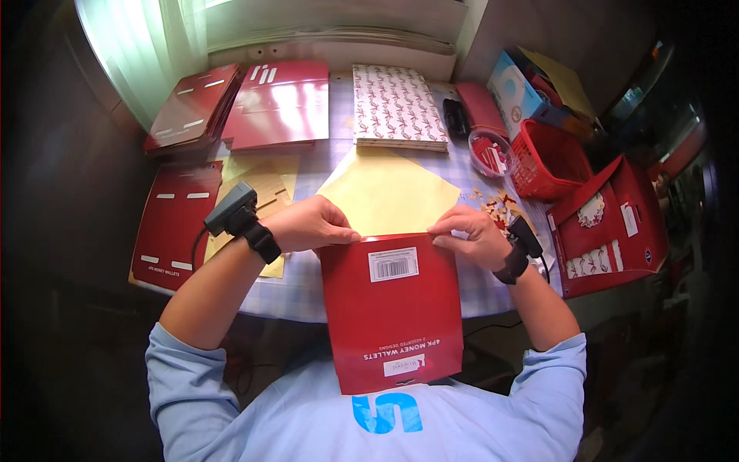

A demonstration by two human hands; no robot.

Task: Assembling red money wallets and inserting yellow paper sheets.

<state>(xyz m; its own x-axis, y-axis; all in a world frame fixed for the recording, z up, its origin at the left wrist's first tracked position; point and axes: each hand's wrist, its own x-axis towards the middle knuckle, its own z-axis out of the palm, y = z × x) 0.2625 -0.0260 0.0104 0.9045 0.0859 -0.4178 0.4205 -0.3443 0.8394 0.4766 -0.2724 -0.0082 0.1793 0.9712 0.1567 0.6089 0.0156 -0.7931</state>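
A red printed card pack [392,312] hangs upright in front of my chest, its lower part against my shirt. White labels, one with a barcode, are on its face. My left hand [327,223] pinches its top edge at the left corner. At the right corner, my right hand [469,233] is closed on the same edge with thumb and fingers. Directly beyond that edge lies a plain yellow sheet [392,191] with a pointed far end; whether it is joined to the red pack I cannot tell.
Red card stacks [281,104] and a patterned card stack [396,104] stand along the back. Right of them are a small round tub [490,152], a red basket [539,165] and a red folder [608,227]. Small paper pieces [500,208] lie beside my right hand. Another red card [175,219] is left.
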